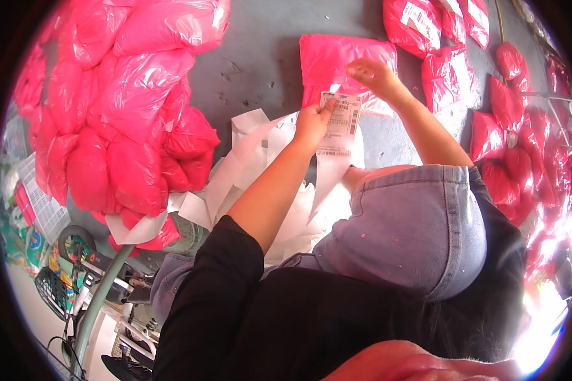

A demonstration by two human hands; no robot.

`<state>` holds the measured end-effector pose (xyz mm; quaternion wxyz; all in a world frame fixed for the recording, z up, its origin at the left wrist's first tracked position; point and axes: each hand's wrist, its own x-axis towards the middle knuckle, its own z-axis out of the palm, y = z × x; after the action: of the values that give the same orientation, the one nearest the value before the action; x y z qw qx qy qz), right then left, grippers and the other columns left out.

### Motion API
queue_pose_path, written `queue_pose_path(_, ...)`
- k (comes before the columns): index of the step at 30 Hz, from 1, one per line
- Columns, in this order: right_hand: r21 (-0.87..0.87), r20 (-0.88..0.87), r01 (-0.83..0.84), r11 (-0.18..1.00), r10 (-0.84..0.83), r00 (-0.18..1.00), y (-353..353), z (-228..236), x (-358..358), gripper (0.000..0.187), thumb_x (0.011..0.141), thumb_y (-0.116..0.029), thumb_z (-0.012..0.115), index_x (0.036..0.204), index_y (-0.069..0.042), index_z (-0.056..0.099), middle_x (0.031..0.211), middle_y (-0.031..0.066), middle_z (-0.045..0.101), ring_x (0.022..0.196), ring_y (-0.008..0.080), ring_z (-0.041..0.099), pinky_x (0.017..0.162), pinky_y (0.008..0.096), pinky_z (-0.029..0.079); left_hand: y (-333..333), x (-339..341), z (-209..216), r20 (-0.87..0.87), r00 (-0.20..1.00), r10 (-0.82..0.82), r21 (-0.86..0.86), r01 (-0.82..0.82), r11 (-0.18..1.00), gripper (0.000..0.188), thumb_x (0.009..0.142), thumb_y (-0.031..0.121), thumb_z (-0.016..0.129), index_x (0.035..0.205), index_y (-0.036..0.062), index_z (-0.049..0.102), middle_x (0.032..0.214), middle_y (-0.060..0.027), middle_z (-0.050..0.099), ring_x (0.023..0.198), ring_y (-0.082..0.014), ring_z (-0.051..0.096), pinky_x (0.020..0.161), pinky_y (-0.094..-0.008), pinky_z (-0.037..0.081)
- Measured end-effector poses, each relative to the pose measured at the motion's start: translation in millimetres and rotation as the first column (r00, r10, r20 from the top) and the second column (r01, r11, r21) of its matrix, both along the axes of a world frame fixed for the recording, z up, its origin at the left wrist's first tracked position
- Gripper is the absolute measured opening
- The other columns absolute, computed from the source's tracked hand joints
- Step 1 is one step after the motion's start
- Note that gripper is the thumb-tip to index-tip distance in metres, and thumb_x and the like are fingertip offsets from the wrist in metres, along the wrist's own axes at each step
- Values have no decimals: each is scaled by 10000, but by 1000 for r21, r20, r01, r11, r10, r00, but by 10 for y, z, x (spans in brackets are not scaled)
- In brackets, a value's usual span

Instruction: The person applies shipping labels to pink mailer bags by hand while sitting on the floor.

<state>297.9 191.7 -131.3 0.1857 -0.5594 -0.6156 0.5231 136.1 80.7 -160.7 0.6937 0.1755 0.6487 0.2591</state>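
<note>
The left hand pinched a white shipping label by its left edge, fingers closed on it. The label hung upright, its long axis running from the pink parcel down toward the person's knee, top end touching the parcel's lower edge. The right hand rested on that flat parcel, fingers loosely curled, holding nothing I could see. Loose white backing strips lay heaped below on the grey floor.
</note>
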Motion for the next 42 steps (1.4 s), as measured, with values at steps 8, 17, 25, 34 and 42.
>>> queue_pose_path(8,-167,16,-152,974,157,987,-282,98,-91,237,696,-142,704,856,-6,594,756,26,585,701,84,524,636,236,428,31,-22,159,-51,998,-40,95,45,994,287,802,299,611,768,14,599,709,-28,596,613,-88,529,564,-237,427)
queue_pose_path(17,-286,-155,-56,957,12,988,-70,-48,-52,163,697,-108,702,813,-36,614,738,12,592,655,64,525,606,201,422,111,2,73,-31,998,-56,-6,56,998,408,765,426,611,774,19,604,676,-46,594,570,-117,544,531,-259,431)
queue_pose_path(25,329,523,-53,943,-135,842,356,-455,9,197,616,-372,690,731,-214,660,1033,-76,527,1068,193,398,890,434,272,-117,-190,-170,236,970,55,-369,37,929,697,713,700,427,961,65,574,685,-62,592,585,-169,583,584,-301,486)
queue_pose_path(34,572,699,-534,622,-30,714,169,-418,-136,663,741,-421,576,1282,-123,335,1390,6,218,1290,177,183,1001,530,124,-1999,-1156,-66,-43,931,-361,-614,261,745,673,831,591,333,674,13,640,568,-94,568,475,-189,511,478,-285,419)
queue_pose_path(42,366,773,-276,889,-125,622,540,-583,-86,728,751,-566,487,1299,-127,298,1332,89,332,1252,240,274,1002,464,198,-1340,-1465,1963,-387,476,-790,-329,729,601,463,821,445,441,733,29,625,653,-185,569,655,-330,564,617,-388,426)
